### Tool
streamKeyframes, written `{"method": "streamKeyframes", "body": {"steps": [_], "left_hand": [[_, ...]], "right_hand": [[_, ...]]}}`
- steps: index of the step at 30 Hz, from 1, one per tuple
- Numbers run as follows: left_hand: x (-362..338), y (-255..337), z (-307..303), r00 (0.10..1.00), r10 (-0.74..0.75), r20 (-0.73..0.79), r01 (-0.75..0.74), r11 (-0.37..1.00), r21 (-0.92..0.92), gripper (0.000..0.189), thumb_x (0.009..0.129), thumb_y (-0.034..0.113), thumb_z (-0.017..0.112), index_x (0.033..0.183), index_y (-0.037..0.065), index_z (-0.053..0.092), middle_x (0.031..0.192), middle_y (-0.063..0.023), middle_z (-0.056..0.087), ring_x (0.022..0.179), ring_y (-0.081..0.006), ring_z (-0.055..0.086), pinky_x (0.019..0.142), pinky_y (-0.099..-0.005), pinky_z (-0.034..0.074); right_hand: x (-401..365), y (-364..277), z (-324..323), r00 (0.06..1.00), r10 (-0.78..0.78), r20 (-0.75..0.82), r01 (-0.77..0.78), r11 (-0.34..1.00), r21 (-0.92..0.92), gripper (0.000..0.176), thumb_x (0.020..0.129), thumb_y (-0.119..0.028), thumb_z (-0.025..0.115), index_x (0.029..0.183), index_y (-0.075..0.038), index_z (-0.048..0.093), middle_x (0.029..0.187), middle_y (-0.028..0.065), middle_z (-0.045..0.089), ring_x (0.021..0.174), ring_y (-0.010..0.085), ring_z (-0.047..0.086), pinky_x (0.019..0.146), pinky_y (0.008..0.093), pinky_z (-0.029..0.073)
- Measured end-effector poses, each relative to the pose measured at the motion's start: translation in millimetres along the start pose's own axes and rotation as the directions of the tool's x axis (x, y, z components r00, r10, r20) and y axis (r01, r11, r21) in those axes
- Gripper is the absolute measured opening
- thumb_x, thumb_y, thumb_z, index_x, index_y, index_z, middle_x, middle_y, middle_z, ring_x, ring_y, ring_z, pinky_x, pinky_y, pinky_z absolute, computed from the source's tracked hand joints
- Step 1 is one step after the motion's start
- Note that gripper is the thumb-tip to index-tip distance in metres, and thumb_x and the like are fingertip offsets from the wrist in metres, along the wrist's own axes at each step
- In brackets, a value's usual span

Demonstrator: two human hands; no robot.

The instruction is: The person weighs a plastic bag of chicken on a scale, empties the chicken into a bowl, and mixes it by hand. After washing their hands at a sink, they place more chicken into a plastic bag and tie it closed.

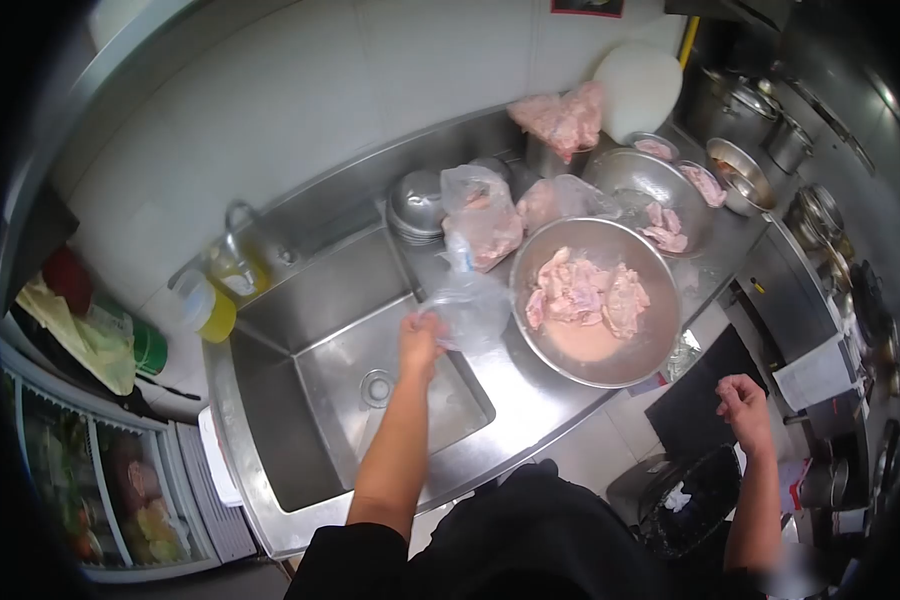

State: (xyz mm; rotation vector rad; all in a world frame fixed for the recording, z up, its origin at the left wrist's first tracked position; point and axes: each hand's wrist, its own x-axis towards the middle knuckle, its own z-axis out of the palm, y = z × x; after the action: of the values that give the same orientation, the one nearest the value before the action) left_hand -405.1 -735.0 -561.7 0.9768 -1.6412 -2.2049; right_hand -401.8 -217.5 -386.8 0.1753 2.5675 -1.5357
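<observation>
My left hand (422,338) is closed on the edge of a clear plastic bag (470,310), over the right rim of the sink (320,365). Right of the bag stands a large metal bowl (598,375) with pieces of raw meat (580,290) in pinkish liquid. My right hand (743,400) is raised over the floor beside the counter, its fingers curled; whether it holds anything small cannot be made out. Behind the left hand, another bag of raw meat (482,215) rests on the counter.
A colander (635,175) with meat and smaller bowls (740,175) stand at the back right. Stacked metal bowls (417,205) sit behind the sink. Yellow liquid containers (210,308) are by the faucet (235,225). A black bin (690,510) stands below my right hand.
</observation>
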Motion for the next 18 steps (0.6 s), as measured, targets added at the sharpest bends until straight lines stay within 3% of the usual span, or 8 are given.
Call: {"method": "streamKeyframes", "body": {"steps": [2,4,6,8,10,11,12,18], "left_hand": [[36.1,-14.6,-20.7,0.995,0.027,0.100,-0.025,0.999,-0.025,0.057,0.094,0.026,0.060,0.140,0.006,0.032,0.100,-0.0072,0.061,0.079,-0.0159,0.063,0.064,-0.0350,0.054],[5.8,42.4,-6.8,0.980,0.196,0.044,-0.199,0.977,0.079,0.024,0.094,0.024,0.058,0.108,0.006,0.050,0.072,-0.0016,0.056,0.062,-0.0136,0.057,0.050,-0.0286,0.050],[-1.0,69.2,-7.9,0.989,0.083,0.123,-0.123,0.926,0.357,0.024,0.092,0.019,0.058,0.110,0.006,0.049,0.076,-0.0032,0.056,0.065,-0.0147,0.059,0.052,-0.0308,0.053],[-12.2,84.1,-6.2,0.981,0.035,0.193,-0.091,0.953,0.288,0.023,0.091,0.016,0.057,0.110,0.006,0.048,0.080,-0.0046,0.057,0.065,-0.0156,0.060,0.053,-0.0323,0.054],[-30.8,91.3,-1.4,0.964,-0.047,0.261,-0.028,0.961,0.276,0.031,0.090,0.013,0.057,0.118,0.005,0.046,0.088,-0.0076,0.058,0.067,-0.0174,0.061,0.055,-0.0349,0.056],[-38.5,91.4,2.4,0.962,-0.047,0.270,-0.027,0.964,0.265,0.035,0.090,0.013,0.058,0.121,0.003,0.044,0.085,-0.0075,0.058,0.067,-0.0174,0.061,0.056,-0.0347,0.056],[-46.1,90.6,6.2,0.960,-0.046,0.278,-0.026,0.967,0.253,0.040,0.090,0.013,0.059,0.125,0.002,0.042,0.083,-0.0075,0.058,0.066,-0.0174,0.061,0.057,-0.0346,0.056],[-61.3,88.7,9.5,0.961,-0.047,0.271,0.008,0.990,0.142,0.044,0.094,0.018,0.057,0.132,0.001,0.042,0.090,-0.0080,0.062,0.071,-0.0163,0.062,0.061,-0.0336,0.057]], "right_hand": [[-1.9,-5.8,-3.6,1.000,-0.019,-0.013,0.019,1.000,0.006,0.017,0.092,-0.020,0.062,0.091,-0.003,0.060,0.073,-0.0008,0.056,0.061,0.0077,0.054,0.056,0.0231,0.043],[4.8,-17.0,-0.3,0.998,-0.068,-0.014,0.067,0.996,-0.055,0.017,0.091,-0.019,0.063,0.091,-0.002,0.060,0.073,-0.0009,0.056,0.062,0.0075,0.054,0.057,0.0234,0.044],[16.9,-24.4,7.7,0.995,-0.100,0.013,0.101,0.993,-0.062,0.017,0.090,-0.018,0.063,0.093,-0.001,0.062,0.075,0.0003,0.059,0.066,0.0078,0.054,0.058,0.0238,0.043],[37.9,-22.1,18.8,0.971,-0.229,0.070,0.238,0.953,-0.185,0.021,0.088,-0.018,0.065,0.097,0.001,0.063,0.078,0.0040,0.063,0.068,0.0091,0.056,0.062,0.0238,0.046],[42.6,-54.4,45.3,0.975,-0.184,0.126,0.209,0.950,-0.233,0.023,0.087,-0.018,0.066,0.100,0.001,0.064,0.082,0.0070,0.066,0.072,0.0127,0.062,0.065,0.0285,0.050],[47.9,-64.1,58.2,0.980,-0.139,0.143,0.178,0.931,-0.318,0.028,0.086,-0.021,0.065,0.102,0.002,0.063,0.084,0.0093,0.067,0.075,0.0186,0.064,0.069,0.0326,0.051],[67.4,-43.8,70.0,0.952,-0.259,0.160,0.302,0.877,-0.373,0.037,0.085,-0.027,0.066,0.104,0.004,0.062,0.089,0.0145,0.069,0.081,0.0256,0.067,0.074,0.0357,0.052],[140.5,-28.6,143.1,0.971,-0.051,0.234,0.194,0.739,-0.646,0.068,0.073,-0.040,0.074,0.118,0.007,0.056,0.110,0.0256,0.064,0.104,0.0350,0.063,0.090,0.0390,0.050]]}}
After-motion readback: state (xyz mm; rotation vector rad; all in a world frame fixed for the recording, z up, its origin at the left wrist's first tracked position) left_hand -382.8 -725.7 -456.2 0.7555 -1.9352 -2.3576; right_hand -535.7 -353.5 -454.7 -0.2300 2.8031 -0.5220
